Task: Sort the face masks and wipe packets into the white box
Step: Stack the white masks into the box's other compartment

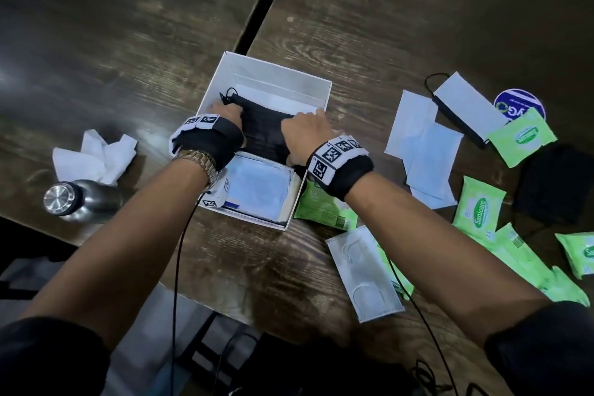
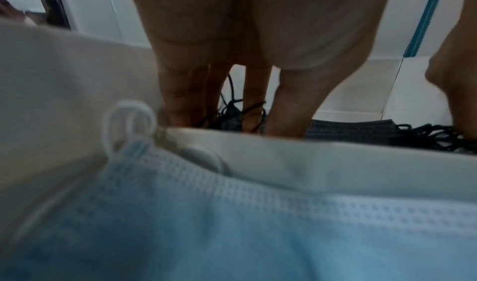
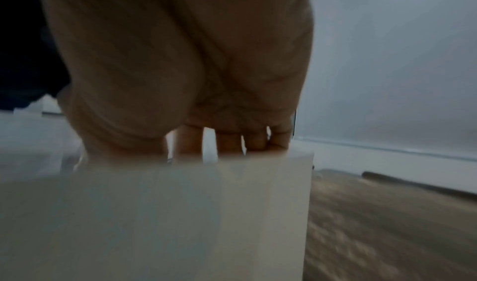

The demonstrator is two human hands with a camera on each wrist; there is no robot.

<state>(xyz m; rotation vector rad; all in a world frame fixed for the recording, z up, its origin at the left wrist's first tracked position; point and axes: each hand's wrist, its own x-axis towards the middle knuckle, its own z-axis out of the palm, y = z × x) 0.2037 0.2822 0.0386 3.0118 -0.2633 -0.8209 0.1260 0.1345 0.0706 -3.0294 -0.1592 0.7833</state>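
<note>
While both hands are down inside the white box (image 1: 321,96) in the head view, pressing a stack of black masks (image 1: 266,128) into the far compartment: left hand (image 1: 226,112) at the stack's left end, right hand (image 1: 305,132) at its right end, fingers hidden behind the knuckles. Near compartment already holding blue masks (image 1: 257,190). Best done by pushing the stack flat and tucking the ear loops below the rim. Still outside on the table (image 1: 385,26): white mask sleeves (image 1: 421,151), green wipe packets (image 1: 479,206), another black mask (image 1: 553,183), all right of box. Steel bottle (image 1: 80,199) and crumpled tissue (image 1: 93,154) left of box, clear of the work. One green packet touching the box wall under the right wrist, likely to snag. Left wrist view: fingers (image 2: 291,106) straight, tips down on black mask and loops, nothing pinched. Right wrist view: blurred; fingers (image 3: 227,142) seemingly straight past the box edge, grasp not clear enough to tell.
</note>
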